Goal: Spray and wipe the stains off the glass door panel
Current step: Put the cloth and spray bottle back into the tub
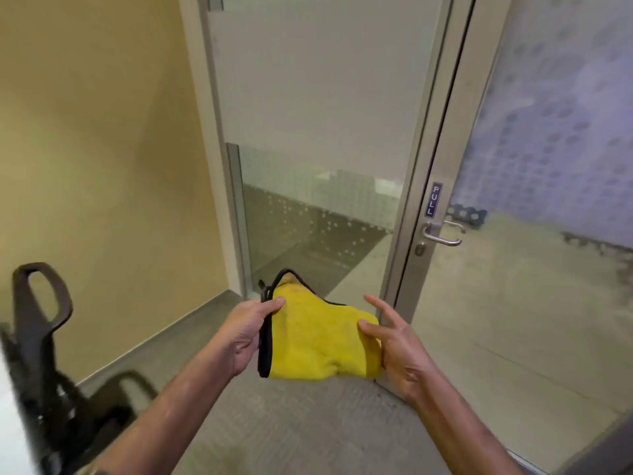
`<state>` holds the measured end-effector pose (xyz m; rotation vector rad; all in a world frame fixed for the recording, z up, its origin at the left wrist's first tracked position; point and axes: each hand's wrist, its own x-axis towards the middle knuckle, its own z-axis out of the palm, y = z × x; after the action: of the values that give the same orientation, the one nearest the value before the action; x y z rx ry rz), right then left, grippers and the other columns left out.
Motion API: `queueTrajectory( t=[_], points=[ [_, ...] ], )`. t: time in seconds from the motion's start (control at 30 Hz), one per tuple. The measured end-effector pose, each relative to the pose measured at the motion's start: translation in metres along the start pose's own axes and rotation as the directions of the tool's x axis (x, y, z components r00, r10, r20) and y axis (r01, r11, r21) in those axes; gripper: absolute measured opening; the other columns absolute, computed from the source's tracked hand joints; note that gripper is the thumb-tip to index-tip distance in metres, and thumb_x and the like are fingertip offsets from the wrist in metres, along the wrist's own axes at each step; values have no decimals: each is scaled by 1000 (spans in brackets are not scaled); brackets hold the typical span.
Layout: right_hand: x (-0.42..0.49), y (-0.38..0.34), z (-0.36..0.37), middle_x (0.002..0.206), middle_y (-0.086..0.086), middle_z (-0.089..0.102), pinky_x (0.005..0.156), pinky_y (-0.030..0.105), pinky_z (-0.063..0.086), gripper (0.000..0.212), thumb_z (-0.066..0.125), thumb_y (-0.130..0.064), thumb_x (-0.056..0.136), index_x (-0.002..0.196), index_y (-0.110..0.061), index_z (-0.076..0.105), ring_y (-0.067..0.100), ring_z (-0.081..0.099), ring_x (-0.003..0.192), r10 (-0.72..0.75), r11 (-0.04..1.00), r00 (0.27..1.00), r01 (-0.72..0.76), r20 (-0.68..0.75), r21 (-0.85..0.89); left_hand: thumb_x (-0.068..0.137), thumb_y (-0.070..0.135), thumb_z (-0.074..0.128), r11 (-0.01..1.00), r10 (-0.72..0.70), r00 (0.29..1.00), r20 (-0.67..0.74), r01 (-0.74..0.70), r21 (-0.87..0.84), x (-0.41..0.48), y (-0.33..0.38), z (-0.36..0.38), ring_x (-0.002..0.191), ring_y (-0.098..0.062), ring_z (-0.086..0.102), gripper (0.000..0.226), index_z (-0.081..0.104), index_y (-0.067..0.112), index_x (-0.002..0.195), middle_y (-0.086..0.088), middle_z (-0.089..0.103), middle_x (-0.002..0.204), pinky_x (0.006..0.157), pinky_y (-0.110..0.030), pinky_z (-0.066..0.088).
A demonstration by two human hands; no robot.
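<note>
A yellow cloth (315, 341) with black edging hangs folded between both hands at waist height. My left hand (245, 332) pinches its black-trimmed left edge. My right hand (399, 347) holds the cloth's right side with thumb on top and fingers spread. In front stands the glass door panel (318, 97), frosted in its upper part and clear with a dot pattern below. To its right is a second glass door (548, 166) in a metal frame, with a lever handle (442, 234) and a "PULL" label (433, 199). No spray bottle is in view.
A black cart or trolley with loop handles (37, 313) stands at the lower left against the beige wall (96, 149). Grey carpet (291, 423) covers the floor between me and the doors.
</note>
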<state>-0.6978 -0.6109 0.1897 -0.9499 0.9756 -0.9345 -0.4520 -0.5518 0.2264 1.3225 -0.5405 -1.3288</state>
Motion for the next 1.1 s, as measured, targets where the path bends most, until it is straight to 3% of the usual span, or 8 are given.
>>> queueTrajectory(
  t=[0.1,0.23,0.37,0.5,0.6,0.7,0.87,1.1],
  points=[
    [-18,9,17,109,3,78,70,32,60,46,78,0,83,116,-31,76,19,73,95,-39,995,994,48,107,-86,97,16,69,997,50,992,-117,-43,64,-32,-14,-28,103,-26,69,34,66,5,129,-14,74,121,97,-41,54],
    [-46,25,30,122,7,73,91,45,56,53,79,6,79,122,-24,72,26,65,110,-78,964,968,135,240,-227,92,8,74,993,94,975,-201,-76,93,-84,-36,-60,103,-24,68,52,57,12,141,-11,72,123,82,-36,55],
    [-77,38,50,113,1,76,86,41,59,61,79,9,77,125,-28,68,24,69,104,-107,882,923,260,370,-394,91,4,74,994,108,951,-291,-100,41,-140,-61,-94,121,-32,65,78,38,20,158,-16,60,144,100,-44,54],
    [-110,54,89,115,-1,71,90,42,61,63,83,4,77,129,-27,65,25,68,107,-50,774,853,362,520,-520,98,10,67,974,216,894,-393,-167,154,-193,-77,-133,124,-25,61,67,43,34,155,-16,54,151,94,-35,53],
    [-133,70,127,112,-8,72,88,36,60,54,83,-4,78,123,-30,68,14,68,106,-54,661,785,492,618,-567,98,19,69,955,256,871,-419,-162,247,-232,-86,-171,140,-27,52,55,53,38,148,-9,49,157,117,-45,45],
    [-154,88,172,104,-12,74,84,32,59,45,83,-9,79,110,-38,70,6,68,99,-90,597,749,568,656,-567,84,20,84,954,219,898,-381,-115,277,-272,-93,-216,127,-29,59,57,64,36,135,-7,58,144,110,-47,52],
    [-187,130,253,102,-7,74,82,32,59,30,79,-14,86,111,-28,71,10,68,96,-24,569,715,585,699,-578,78,10,87,869,171,900,-400,53,492,-328,-118,-293,120,-21,56,74,51,31,140,-1,54,137,83,-23,54],
    [-234,209,359,106,-2,66,84,40,60,21,76,-24,90,109,-23,69,16,64,97,92,505,720,562,688,-655,85,12,73,836,138,838,-528,188,516,-384,-147,-410,87,-12,60,32,65,18,116,-4,65,102,68,-19,47]
  ],
)
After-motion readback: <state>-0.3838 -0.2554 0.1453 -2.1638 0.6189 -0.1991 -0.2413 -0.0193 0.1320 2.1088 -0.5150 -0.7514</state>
